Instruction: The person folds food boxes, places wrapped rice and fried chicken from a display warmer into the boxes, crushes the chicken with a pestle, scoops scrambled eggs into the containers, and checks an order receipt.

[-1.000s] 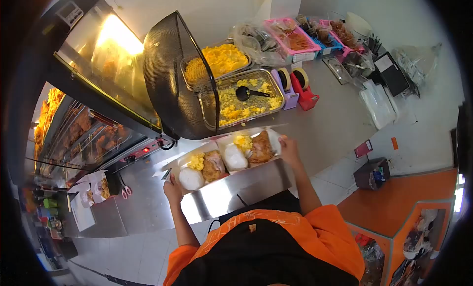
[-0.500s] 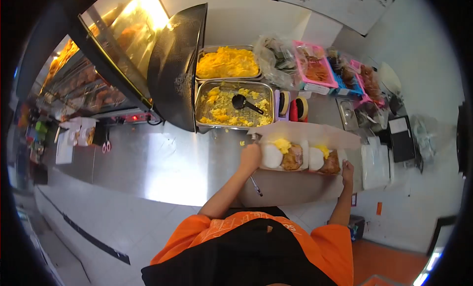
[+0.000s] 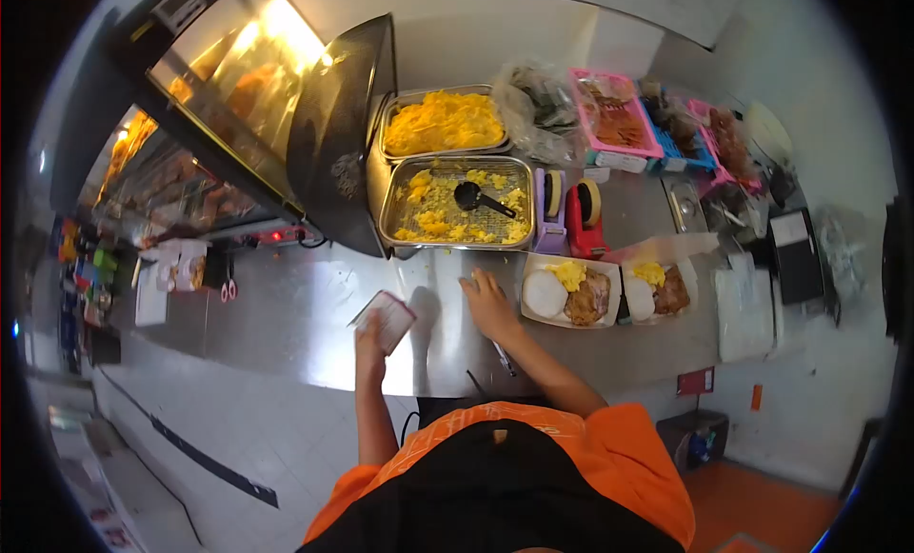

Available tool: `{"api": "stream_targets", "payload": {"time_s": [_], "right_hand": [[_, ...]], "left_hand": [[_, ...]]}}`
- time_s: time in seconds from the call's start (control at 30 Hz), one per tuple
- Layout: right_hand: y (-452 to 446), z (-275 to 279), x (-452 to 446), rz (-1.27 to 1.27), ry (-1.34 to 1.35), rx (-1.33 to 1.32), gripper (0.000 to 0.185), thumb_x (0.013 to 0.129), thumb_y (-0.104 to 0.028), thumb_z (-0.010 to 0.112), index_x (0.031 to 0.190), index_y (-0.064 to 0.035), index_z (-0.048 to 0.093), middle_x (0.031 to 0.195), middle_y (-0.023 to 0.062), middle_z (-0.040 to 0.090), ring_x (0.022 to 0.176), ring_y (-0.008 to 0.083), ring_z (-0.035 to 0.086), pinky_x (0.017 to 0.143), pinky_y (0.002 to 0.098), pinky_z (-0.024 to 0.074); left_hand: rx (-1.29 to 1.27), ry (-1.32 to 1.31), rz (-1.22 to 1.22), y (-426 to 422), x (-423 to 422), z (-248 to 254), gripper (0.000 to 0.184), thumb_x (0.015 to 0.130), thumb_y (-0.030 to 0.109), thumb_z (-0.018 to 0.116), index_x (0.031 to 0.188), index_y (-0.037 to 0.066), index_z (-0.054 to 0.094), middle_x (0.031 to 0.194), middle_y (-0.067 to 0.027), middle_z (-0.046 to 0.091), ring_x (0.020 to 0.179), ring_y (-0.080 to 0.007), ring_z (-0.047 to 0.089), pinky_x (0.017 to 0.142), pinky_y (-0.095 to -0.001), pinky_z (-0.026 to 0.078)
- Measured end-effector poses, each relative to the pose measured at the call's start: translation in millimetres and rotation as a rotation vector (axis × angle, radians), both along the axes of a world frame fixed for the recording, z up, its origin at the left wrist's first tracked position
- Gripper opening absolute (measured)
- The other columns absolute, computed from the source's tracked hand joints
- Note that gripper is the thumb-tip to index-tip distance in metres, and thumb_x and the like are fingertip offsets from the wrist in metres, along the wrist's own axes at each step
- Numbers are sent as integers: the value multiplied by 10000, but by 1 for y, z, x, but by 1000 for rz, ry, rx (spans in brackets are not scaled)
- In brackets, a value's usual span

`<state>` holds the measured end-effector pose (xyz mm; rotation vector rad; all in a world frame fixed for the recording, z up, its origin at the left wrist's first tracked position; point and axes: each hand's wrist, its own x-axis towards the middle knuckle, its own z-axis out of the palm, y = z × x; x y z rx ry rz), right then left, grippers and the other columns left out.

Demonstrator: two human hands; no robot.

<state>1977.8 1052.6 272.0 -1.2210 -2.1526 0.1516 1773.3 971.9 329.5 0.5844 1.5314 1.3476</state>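
My left hand is closed around a white, card-like paper pad with a reddish edge, held above the steel counter. My right hand is over the counter with its fingers apart, just left of an open paper food box. That box contains white rice, yellow scrambled egg and a browned piece of meat. Beside it on the right stands a second open box with similar food and a raised paper flap. A pen lies near my right wrist.
Behind are a tray with egg bits and a black scoop, and a fuller egg tray. Purple and red tape dispensers stand alongside. A lit food warmer occupies the left; pink baskets sit back right.
Both hands have left the food boxes and moved left. My left hand now holds the paper pad. The boxes rest on the counter, a little apart.
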Motion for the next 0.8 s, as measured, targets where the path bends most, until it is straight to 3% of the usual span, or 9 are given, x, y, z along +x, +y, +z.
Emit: {"api": "stream_targets", "payload": {"time_s": [0.2, 0.3, 0.4, 0.47, 0.5, 0.57, 0.63, 0.73, 0.8], "right_hand": [[26, -23, -14, -43, -106, -325, 205, 710, 3, 438, 888, -20, 539, 909, 178, 483, 886, 338, 479, 756, 395, 427], [18, -44, 1, 30, 323, -570, 148, 731, -12, 505, 871, -36, 546, 888, 143, 528, 851, 272, 506, 700, 337, 440], [-31, 31, 57, 186, 1260, -1099, 163, 758, -50, 537, 921, -51, 535, 914, 73, 524, 821, 186, 510, 674, 293, 431], [-71, 45, 117, 329, 1877, -945, 207, 776, -77, 543, 980, -71, 512, 911, 23, 501, 786, 132, 499, 657, 265, 430], [-99, 54, 159, 253, 1852, -681, 211, 793, -94, 535, 999, -73, 494, 927, 33, 501, 781, 152, 508, 663, 268, 446], [-154, 58, 249, 143, 2402, -279, 209, 808, -120, 535, 1008, -69, 510, 951, 70, 507, 839, 168, 509, 708, 249, 454], [-219, 65, 336, -294, 2218, 342, 236, 814, -105, 518, 1031, -17, 494, 999, 127, 543, 882, 186, 540, 690, 246, 469], [-338, -62, 468, -567, 2511, 1021, 308, 819, -143, 460, 1076, 26, 447, 985, 160, 529, 852, 234, 550, 731, 284, 481], [-335, -58, 469, -879, 2533, 1097, 315, 809, -186, 464, 1061, 1, 447, 979, 144, 525, 818, 234, 550, 688, 290, 484]], "left_hand": [[129, -135, 0, -4, -7, 43, 413, 858, 308, 470, 1096, -26, 432, 1024, -122, 516, 922, -196, 525, 797, -311, 431], [150, -162, -150, 9, -1, 48, 415, 861, 302, 463, 1110, -28, 426, 1055, -132, 510, 951, -210, 518, 834, -326, 413], [178, -204, -364, 36, 27, 67, 426, 873, 302, 435, 1134, -34, 411, 1114, -151, 487, 992, -229, 506, 872, -333, 391], [174, -193, -443, 56, 43, 68, 434, 877, 303, 426, 1145, -37, 400, 1124, -152, 481, 1000, -232, 501, 879, -334, 385], [186, -179, -473, 64, 53, 70, 437, 877, 302, 425, 1150, -37, 396, 1121, -150, 483, 1000, -230, 500, 880, -334, 384], [184, -166, -534, 82, 71, 67, 454, 871, 309, 439, 1159, -39, 385, 1112, -139, 486, 1007, -217, 490, 881, -333, 378], [204, -210, -577, 96, 93, 66, 458, 868, 313, 445, 1155, -39, 388, 1106, -133, 486, 1007, -206, 484, 883, -328, 372], [187, -213, -629, 98, 138, 79, 477, 858, 324, 463, 1163, -34, 383, 1130, -136, 466, 1023, -211, 472, 891, -330, 361], [185, -191, -612, 100, 157, 77, 510, 846, 338, 481, 1177, -34, 368, 1142, -144, 461, 1031, -217, 467, 894, -339, 359]]}}
